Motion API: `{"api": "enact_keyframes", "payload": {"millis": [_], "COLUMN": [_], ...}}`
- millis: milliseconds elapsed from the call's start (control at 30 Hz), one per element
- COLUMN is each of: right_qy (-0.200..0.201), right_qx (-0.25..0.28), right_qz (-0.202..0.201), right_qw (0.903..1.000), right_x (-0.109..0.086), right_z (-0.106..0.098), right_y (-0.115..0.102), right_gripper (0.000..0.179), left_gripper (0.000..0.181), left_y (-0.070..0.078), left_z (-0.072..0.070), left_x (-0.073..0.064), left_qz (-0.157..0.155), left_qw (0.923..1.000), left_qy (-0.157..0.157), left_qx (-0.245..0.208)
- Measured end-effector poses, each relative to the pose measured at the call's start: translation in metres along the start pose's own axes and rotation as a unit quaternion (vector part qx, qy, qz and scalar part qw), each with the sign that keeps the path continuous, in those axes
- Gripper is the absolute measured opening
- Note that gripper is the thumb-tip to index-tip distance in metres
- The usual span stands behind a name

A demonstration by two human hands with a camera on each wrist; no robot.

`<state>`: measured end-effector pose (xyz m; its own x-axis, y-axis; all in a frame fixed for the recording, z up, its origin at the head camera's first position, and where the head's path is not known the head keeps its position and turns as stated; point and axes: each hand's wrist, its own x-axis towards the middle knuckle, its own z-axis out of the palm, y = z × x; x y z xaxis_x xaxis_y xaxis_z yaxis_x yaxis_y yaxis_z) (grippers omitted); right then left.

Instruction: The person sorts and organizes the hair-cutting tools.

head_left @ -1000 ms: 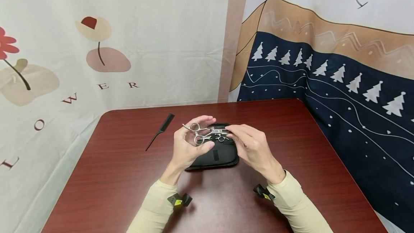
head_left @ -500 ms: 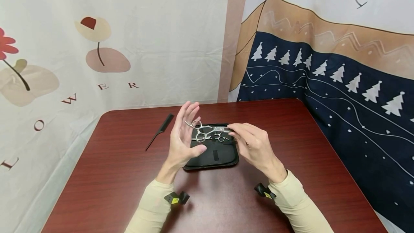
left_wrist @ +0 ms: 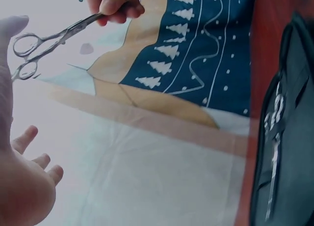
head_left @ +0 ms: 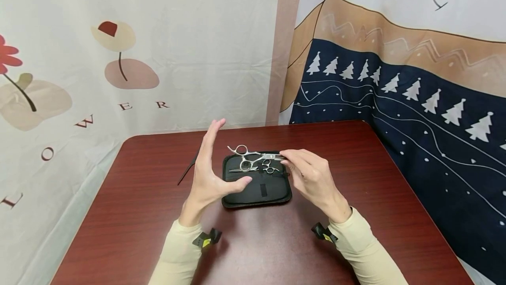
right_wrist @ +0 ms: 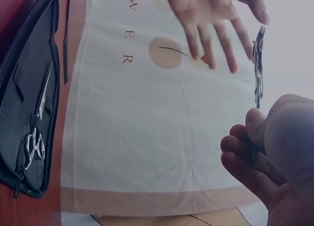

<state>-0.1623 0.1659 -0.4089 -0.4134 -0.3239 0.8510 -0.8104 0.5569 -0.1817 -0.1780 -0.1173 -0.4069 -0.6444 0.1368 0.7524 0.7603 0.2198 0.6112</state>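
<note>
In the head view, the right hand [head_left: 312,175] pinches hairdressing scissors [head_left: 270,157] by the blade end above the black zip case [head_left: 245,196] — perhaps to leave the finger rings free, pointing left. The left hand [head_left: 206,183] grips nothing, its thumb and fingers spread near those rings. A tail comb [head_left: 187,171] lies left, partly hidden. The left wrist view shows the same pinch. In the right wrist view, the case contains second scissors [right_wrist: 35,146] — seemingly strapped flat against shifting.

Right of the comb [right_wrist: 66,49], the case [head_left: 276,190] holds scissors [right_wrist: 41,105].
</note>
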Motion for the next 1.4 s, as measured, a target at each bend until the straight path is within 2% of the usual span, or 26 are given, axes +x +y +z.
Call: {"api": "enact_keyframes", "payload": {"millis": [100, 233, 467, 633, 933, 1100, 1267, 1400], "right_qy": [-0.003, -0.007, -0.02, -0.033, -0.029, -0.039, -0.05, -0.057], "right_qx": [-0.014, -0.027, -0.041, -0.056, -0.072, -0.075, -0.077, -0.083], "right_qz": [-0.001, -0.005, -0.003, -0.002, -0.019, -0.02, -0.018, -0.015], "right_qw": [0.9999, 0.9996, 0.999, 0.9979, 0.9968, 0.9963, 0.9956, 0.9948], "right_x": [0.0, 0.001, 0.001, 0.0, -0.001, -0.003, -0.005, -0.006], "right_z": [-0.001, -0.002, -0.002, -0.001, 0.001, 0.003, 0.005, 0.006], "right_y": [0.001, 0.001, 0.001, 0.002, 0.005, 0.006, 0.007, 0.007], "right_gripper": [0.019, 0.016, 0.023, 0.027, 0.026, 0.027, 0.026, 0.025], "left_gripper": [0.126, 0.12, 0.115, 0.109, 0.097, 0.093, 0.082, 0.074], "left_y": [0.006, 0.012, 0.02, 0.023, 0.024, 0.026, 0.028, 0.03], "left_z": [-0.004, -0.008, -0.015, -0.015, -0.013, -0.012, -0.009, -0.008], "left_x": [0.002, 0.003, 0.004, 0.006, 0.008, 0.005, 0.003, 0.001], "left_qz": [0.028, 0.061, 0.079, 0.103, 0.153, 0.147, 0.152, 0.156], "left_qw": [0.9968, 0.99, 0.975, 0.9657, 0.9472, 0.9388, 0.9333, 0.9293], "left_qy": [-0.003, -0.009, -0.023, -0.033, -0.049, -0.075, -0.11, -0.126], "left_qx": [0.074, 0.127, 0.206, 0.236, 0.278, 0.302, 0.306, 0.31]}}
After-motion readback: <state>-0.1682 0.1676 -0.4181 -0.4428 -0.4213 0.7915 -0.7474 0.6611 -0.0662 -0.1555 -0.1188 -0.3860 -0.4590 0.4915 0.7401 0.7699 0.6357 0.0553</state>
